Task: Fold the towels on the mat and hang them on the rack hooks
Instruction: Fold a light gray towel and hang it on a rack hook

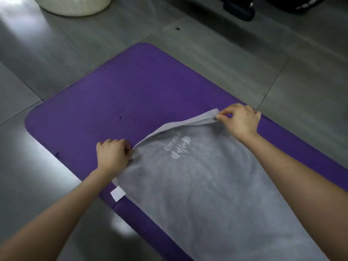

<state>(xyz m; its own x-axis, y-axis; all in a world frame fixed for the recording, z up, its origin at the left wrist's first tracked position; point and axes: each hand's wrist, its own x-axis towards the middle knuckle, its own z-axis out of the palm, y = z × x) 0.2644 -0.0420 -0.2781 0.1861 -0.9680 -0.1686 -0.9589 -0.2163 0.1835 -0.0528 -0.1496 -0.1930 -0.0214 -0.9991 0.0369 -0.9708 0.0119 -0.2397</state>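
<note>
Grey towel (216, 185) lies flat on the purple mat (113, 102), running from mid-mat toward the near edge of view, white printed logo (179, 147) near its far end. Left hand (113, 153) grips the far-left corner, fingers curled on the cloth; right hand (239, 119) pinches the far-right corner, where the edge is lifted and shows a doubled layer. Small white tag (118, 193) sticks out at the left edge. Step looks like the start of a fold, hanging not begun. Next move likely needs both corners carried evenly and edges lined up. No rack in view; white basket (75, 5) on the floor beyond.
</note>
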